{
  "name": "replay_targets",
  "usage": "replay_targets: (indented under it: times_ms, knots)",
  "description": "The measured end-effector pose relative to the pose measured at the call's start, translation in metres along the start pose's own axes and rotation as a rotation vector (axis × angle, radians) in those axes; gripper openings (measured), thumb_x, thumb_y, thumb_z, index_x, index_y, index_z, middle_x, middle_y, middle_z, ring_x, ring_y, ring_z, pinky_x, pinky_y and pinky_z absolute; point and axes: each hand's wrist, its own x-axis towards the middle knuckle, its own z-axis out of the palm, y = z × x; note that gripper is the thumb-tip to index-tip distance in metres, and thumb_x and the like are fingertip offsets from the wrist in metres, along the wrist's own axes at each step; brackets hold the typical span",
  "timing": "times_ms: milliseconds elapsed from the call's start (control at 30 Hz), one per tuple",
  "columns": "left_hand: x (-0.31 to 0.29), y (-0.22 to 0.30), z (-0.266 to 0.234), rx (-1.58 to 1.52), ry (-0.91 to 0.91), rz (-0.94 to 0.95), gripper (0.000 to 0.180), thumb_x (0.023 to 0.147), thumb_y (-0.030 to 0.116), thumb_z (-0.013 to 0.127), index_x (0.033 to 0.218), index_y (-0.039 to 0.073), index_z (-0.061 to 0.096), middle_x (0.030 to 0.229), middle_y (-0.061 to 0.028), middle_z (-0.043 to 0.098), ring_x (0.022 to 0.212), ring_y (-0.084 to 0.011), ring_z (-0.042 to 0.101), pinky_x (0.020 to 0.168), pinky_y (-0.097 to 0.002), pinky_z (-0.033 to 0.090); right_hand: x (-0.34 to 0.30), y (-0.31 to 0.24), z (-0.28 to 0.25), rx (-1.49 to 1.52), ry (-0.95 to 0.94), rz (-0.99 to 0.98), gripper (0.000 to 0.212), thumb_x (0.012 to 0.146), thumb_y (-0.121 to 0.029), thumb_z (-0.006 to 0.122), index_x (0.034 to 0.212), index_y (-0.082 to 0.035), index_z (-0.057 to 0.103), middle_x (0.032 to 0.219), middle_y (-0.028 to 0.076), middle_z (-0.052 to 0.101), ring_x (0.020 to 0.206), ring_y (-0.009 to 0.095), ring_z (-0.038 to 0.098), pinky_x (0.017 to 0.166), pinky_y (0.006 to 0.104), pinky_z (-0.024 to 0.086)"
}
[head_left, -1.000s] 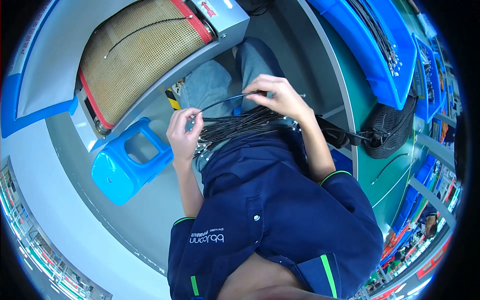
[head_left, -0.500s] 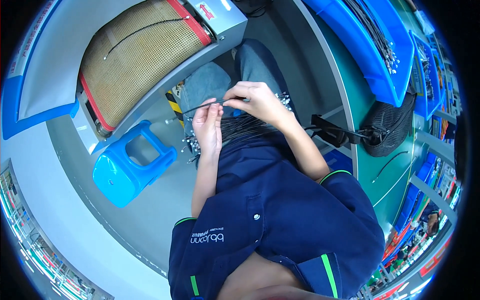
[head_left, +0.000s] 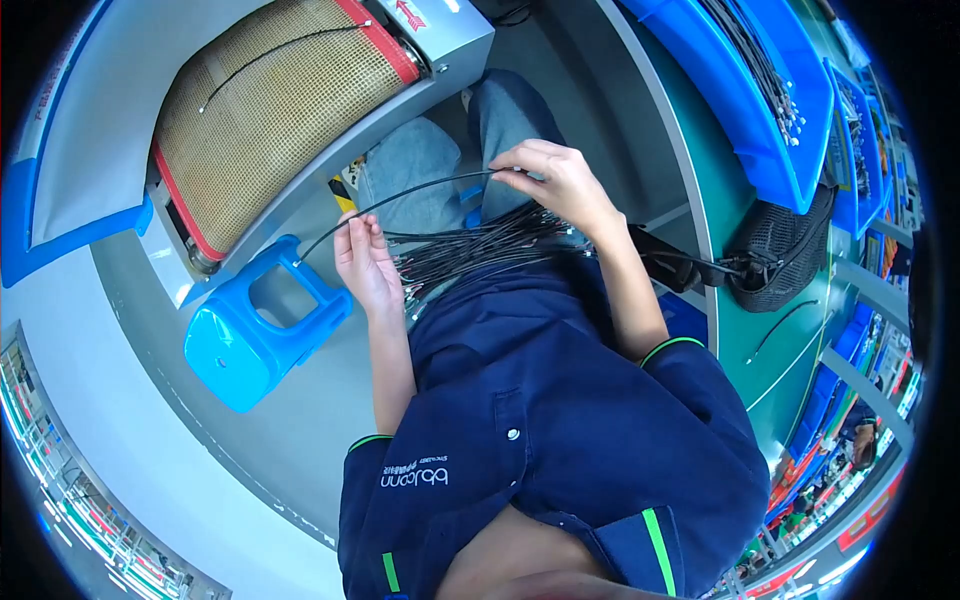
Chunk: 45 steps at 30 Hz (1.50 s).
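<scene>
A thin black cable [head_left: 425, 186] stretches in a shallow arc between my two hands, above my lap. My left hand [head_left: 366, 264] pinches it toward its left part, and its loose end with a small pale connector hangs out past the fingers. My right hand [head_left: 555, 183] pinches the cable at its other end, higher up. Below, a bundle of black cables [head_left: 470, 246] with small white connectors lies across my lap.
A mesh conveyor belt [head_left: 270, 110] with red edges stands ahead on the left, one cable lying on it. A blue stool [head_left: 240, 340] is on the floor at left. On the green bench [head_left: 745, 330] at right are a blue bin [head_left: 750, 150] of cables and a black mesh bag [head_left: 775, 260].
My hands have moved apart, left hand down and left, right hand rightward. The cable now spans the gap between them, and more of the lap bundle shows.
</scene>
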Motion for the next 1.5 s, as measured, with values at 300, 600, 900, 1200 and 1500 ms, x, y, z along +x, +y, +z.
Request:
replay_targets:
  times_ms: [300,600,900,1200,1500]
  knots:
    - [-0.006,0.002,0.000,-0.025,0.029,0.010,0.017,0.094,0.007,0.056,0.108,-0.003,0.058,0.094,-0.0112,0.063,0.086,-0.0136,0.063,0.078,-0.0215,0.054,-0.003,0.001,-0.004,0.119,-0.020,-0.004,0.012,0.083,-0.015,0.069,0.087,-0.004,0.068,0.075,0.007,0.064,0.068,0.020,0.062,0.059,0.0291,0.049]
    - [-0.006,0.007,-0.001,0.073,-0.012,0.017,0.015,0.094,0.007,0.057,0.106,-0.002,0.059,0.092,-0.0099,0.064,0.085,-0.0129,0.063,0.078,-0.0220,0.054,-0.001,0.007,-0.009,0.141,-0.035,-0.102,0.011,0.082,-0.016,0.069,0.086,-0.005,0.068,0.073,0.006,0.062,0.064,0.020,0.058,0.057,0.0300,0.047]
    - [-0.007,0.008,0.003,0.061,0.019,0.014,0.016,0.093,0.007,0.057,0.107,-0.002,0.059,0.093,-0.0101,0.064,0.085,-0.0130,0.063,0.078,-0.0221,0.054,-0.001,0.002,-0.014,0.012,-0.054,-0.065,0.016,0.079,-0.020,0.071,0.087,-0.007,0.068,0.081,0.005,0.063,0.074,0.020,0.060,0.065,0.0308,0.050]
    - [-0.003,0.008,0.007,0.043,0.011,0.023,0.017,0.094,0.008,0.057,0.107,-0.001,0.059,0.094,-0.0103,0.064,0.088,-0.0138,0.063,0.079,-0.0220,0.054,0.008,-0.012,0.003,-0.223,-0.007,-0.190,0.020,0.073,-0.019,0.075,0.088,-0.009,0.069,0.113,0.004,0.060,0.109,0.026,0.054,0.093,0.0385,0.044]
    - [-0.008,0.026,0.013,0.347,-0.052,-0.114,0.022,0.093,0.011,0.059,0.113,0.001,0.058,0.102,-0.0082,0.065,0.088,-0.0121,0.061,0.081,-0.0245,0.051,0.042,-0.020,0.004,-0.267,0.151,-0.177,0.010,0.075,-0.017,0.071,0.079,-0.007,0.070,0.101,0.000,0.063,0.101,0.021,0.055,0.092,0.0352,0.041]
